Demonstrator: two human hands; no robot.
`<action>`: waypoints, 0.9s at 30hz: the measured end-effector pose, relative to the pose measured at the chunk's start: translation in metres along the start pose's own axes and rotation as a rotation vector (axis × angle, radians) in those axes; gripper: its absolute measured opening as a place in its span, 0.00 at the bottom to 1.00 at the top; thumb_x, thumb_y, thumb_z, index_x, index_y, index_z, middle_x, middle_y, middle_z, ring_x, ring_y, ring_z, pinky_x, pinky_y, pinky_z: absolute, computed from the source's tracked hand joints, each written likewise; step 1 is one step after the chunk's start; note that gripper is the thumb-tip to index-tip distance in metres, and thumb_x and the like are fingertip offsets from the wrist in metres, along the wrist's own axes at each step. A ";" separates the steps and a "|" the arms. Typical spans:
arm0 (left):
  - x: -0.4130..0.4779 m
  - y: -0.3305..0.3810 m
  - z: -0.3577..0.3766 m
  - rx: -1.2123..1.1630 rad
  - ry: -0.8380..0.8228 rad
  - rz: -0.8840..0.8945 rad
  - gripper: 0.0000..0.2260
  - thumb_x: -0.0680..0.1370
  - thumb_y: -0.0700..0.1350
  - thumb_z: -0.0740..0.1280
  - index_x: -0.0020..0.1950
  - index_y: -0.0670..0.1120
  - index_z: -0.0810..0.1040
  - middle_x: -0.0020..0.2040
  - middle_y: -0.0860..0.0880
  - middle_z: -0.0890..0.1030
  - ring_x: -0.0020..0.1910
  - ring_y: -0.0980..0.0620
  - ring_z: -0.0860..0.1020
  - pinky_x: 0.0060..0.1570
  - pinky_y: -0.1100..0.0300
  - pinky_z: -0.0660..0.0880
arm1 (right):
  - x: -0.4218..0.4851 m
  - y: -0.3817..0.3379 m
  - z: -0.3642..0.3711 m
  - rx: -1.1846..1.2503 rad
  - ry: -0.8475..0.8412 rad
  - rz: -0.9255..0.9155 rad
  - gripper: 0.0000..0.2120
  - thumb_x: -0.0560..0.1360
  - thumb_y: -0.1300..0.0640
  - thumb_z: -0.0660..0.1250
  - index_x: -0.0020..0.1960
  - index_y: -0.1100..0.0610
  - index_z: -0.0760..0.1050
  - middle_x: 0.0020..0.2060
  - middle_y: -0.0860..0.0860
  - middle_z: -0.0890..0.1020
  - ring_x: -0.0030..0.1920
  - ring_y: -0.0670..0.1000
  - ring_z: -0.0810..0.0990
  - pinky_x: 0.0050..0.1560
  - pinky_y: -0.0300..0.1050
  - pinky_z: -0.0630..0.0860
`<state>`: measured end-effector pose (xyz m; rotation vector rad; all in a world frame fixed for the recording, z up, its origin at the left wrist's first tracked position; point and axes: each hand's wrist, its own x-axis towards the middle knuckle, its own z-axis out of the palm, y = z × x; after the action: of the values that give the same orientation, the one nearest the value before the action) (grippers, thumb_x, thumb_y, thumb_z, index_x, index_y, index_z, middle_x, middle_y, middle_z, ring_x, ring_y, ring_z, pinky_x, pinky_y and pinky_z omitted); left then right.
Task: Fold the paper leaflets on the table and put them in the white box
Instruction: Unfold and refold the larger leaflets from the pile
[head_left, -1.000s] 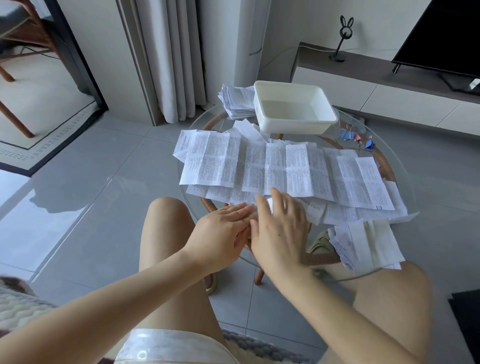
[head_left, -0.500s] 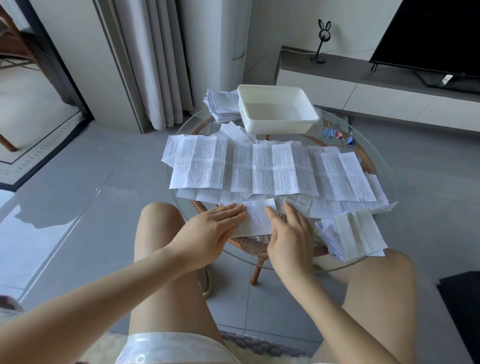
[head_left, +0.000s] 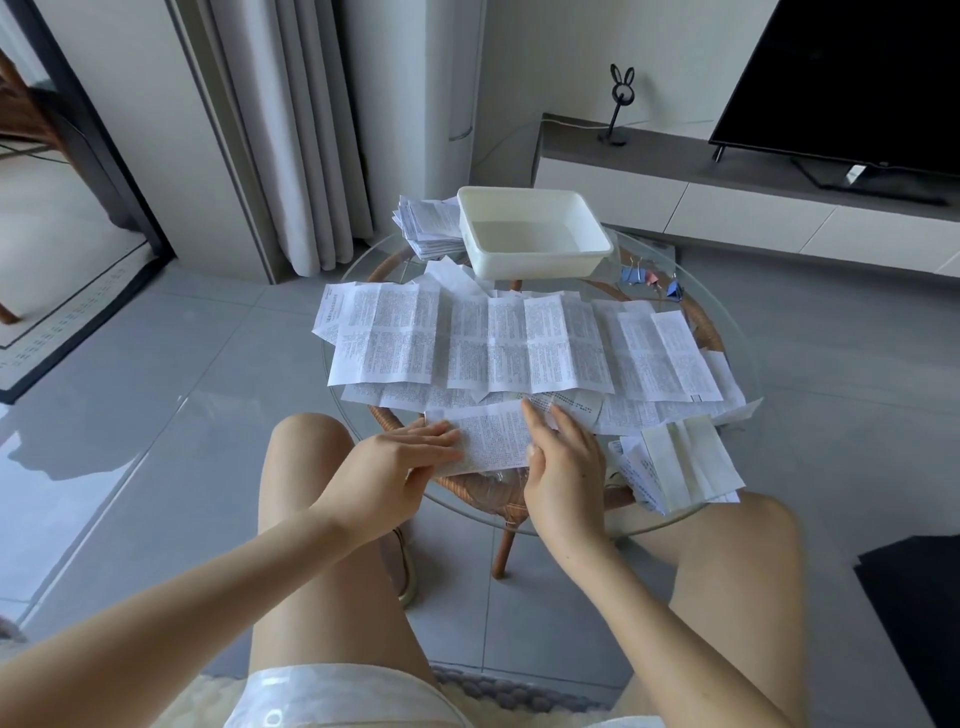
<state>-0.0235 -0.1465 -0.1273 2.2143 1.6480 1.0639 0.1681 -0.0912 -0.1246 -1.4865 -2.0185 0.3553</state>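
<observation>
Between both hands, one leaflet

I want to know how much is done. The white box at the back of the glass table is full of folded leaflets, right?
Not quite. The head view shows that the white box at the back of the glass table is empty, not full; nothing has been put in it yet.

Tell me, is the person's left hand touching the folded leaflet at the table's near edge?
Touching. The head view shows the left hand, fingers straight, lying flat on the left end of the folded leaflet.
</observation>
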 end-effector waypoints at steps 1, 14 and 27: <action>0.001 0.000 -0.001 0.029 -0.017 0.004 0.14 0.74 0.35 0.65 0.56 0.46 0.83 0.59 0.52 0.80 0.63 0.57 0.74 0.68 0.55 0.66 | -0.001 -0.001 -0.001 0.013 0.008 0.004 0.23 0.75 0.68 0.63 0.68 0.53 0.73 0.65 0.60 0.74 0.67 0.61 0.70 0.67 0.61 0.65; 0.002 0.014 -0.022 0.351 -0.189 0.352 0.26 0.55 0.42 0.84 0.52 0.45 0.85 0.51 0.51 0.84 0.50 0.51 0.83 0.51 0.53 0.79 | 0.004 -0.018 -0.031 0.011 -0.155 0.051 0.26 0.76 0.71 0.57 0.72 0.55 0.67 0.71 0.54 0.68 0.73 0.54 0.61 0.74 0.48 0.56; 0.090 0.027 -0.098 0.010 0.132 -0.262 0.04 0.77 0.42 0.68 0.44 0.46 0.83 0.36 0.54 0.83 0.38 0.59 0.80 0.36 0.69 0.73 | 0.131 -0.042 -0.083 -0.057 -0.077 -0.218 0.17 0.77 0.64 0.61 0.66 0.60 0.74 0.59 0.55 0.79 0.58 0.57 0.76 0.58 0.46 0.71</action>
<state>-0.0537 -0.1012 -0.0030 1.9010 1.9365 1.1506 0.1610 0.0059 0.0038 -1.2861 -2.2437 0.2705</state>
